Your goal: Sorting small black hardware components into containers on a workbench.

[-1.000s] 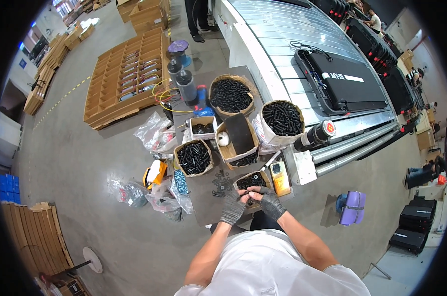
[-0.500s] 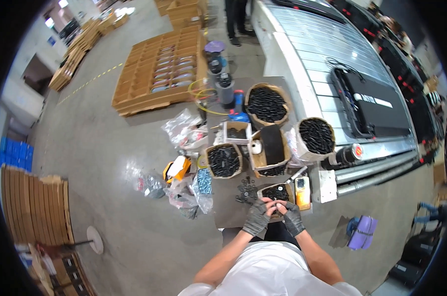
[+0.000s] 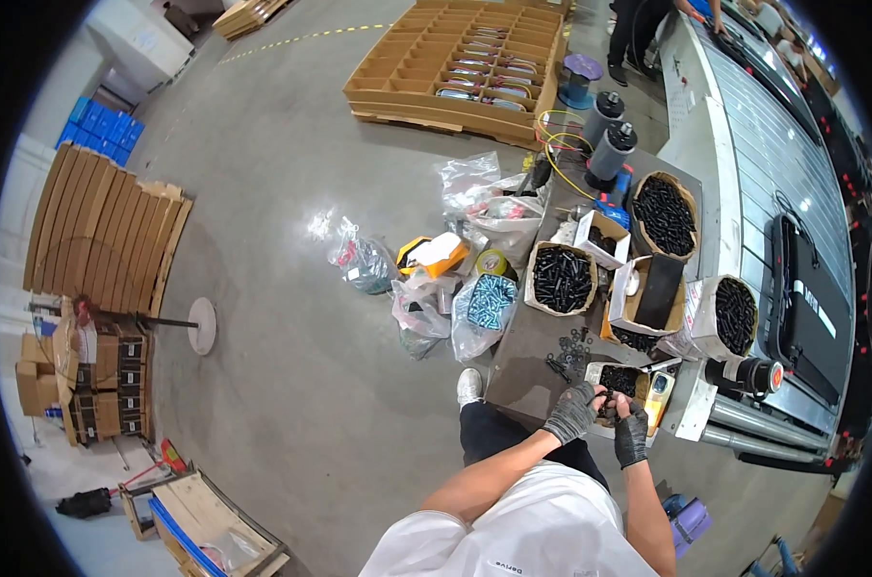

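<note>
- Work on small, loose black parts [image 3: 617, 378] is going on at the near edge of the flat, grey-brown worktop [image 3: 527, 365]; these parts are lying in a small, open, whitish cardboard box [image 3: 642, 387], directly below the fingers.
- The left hand [image 3: 575, 412], wearing a dark grey fingerless glove, is curling its bare fingertips inward over the box.
- The right hand [image 3: 631, 435], gloved alike, is facing it from the other side, its fingertips bunching close by.
- Something small and dark is perhaps sitting between them; one cannot tell whether either hand is gripping it.
- The step in hand is apparently one of handling a single small part by fingertip, above the supply.
- The next move is probably calling for a light, precise pinch, with both hands staying near each other.
- The hands are covering the near side of the box, so its contents there are hiding.
- Loose, dark ring-shaped pieces [image 3: 575, 351], scattering left of the box, are showing too small for their exact form to be read.
- A dark-trousered co-worker [image 3: 638, 34] is standing beyond, the upper edge cutting off most of the body.
</note>
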A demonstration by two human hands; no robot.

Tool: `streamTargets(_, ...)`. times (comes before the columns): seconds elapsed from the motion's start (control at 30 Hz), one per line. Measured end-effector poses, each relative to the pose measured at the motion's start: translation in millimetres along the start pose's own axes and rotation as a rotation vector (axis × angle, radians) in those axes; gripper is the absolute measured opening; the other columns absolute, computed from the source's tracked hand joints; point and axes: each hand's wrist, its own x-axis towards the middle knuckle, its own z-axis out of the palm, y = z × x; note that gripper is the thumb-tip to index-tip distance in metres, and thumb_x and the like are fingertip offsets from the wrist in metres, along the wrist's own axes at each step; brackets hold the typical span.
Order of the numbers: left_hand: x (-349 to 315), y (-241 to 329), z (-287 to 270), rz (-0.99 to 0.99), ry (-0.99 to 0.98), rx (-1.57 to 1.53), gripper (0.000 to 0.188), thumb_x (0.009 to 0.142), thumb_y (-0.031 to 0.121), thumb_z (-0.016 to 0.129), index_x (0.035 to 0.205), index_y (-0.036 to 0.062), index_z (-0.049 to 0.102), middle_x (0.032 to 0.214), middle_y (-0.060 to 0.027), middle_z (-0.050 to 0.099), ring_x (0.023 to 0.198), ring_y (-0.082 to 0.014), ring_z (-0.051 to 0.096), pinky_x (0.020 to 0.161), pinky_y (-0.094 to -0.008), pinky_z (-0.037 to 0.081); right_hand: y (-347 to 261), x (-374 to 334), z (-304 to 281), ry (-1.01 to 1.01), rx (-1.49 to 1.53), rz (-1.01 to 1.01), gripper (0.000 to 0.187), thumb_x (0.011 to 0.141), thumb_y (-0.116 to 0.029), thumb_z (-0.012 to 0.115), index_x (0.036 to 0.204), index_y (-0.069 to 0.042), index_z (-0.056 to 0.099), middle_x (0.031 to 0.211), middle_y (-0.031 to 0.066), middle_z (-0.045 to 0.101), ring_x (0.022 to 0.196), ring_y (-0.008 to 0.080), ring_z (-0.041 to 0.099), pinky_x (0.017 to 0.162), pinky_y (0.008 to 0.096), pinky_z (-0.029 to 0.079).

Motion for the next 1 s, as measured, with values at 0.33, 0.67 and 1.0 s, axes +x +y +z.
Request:
streamTargets(0.33,-11,4,-103,-0.236,0.072,-0.203,0.028,0.091,0.022,0.056,0.111,0.0034,0.064,0.097,-0.0135,0.069,0.089,-0.0241,0.066,0.080,-0.0335,0.050,-6,-4,9,0.040,-1.091,-0.695,0.034,0.083,-0.002,0.055,0.117,-0.003,0.056,0.121,0.0196,0.055,0.110,0.0363,0.054,0.096,0.0432,0.042)
streamTargets(0.67,-80,-76,-219,-0.437,0.342,-0.221,0.024,0.094,0.016,0.056,0.111,0.0001,0.061,0.097,-0.0093,0.068,0.087,-0.0158,0.064,0.079,-0.0286,0.052,-39,-22,113,-0.021,-0.632,-0.737,0.020,0.086,0.003,0.053,0.103,-0.004,0.062,0.096,0.0157,0.063,0.091,0.0298,0.061,0.082,0.0382,0.048)
streamTargets(1.0,-111,-172,-310,-0.651,0.468,-0.280,0.017,0.095,0.012,0.055,0.103,0.0022,0.066,0.088,-0.0041,0.067,0.080,-0.0122,0.064,0.071,-0.0271,0.053,77,54,400,-0.469,-0.133,-0.054,0.033,0.088,-0.022,0.061,0.114,-0.002,0.059,0.090,0.0093,0.065,0.088,0.0178,0.062,0.079,0.0326,0.049)
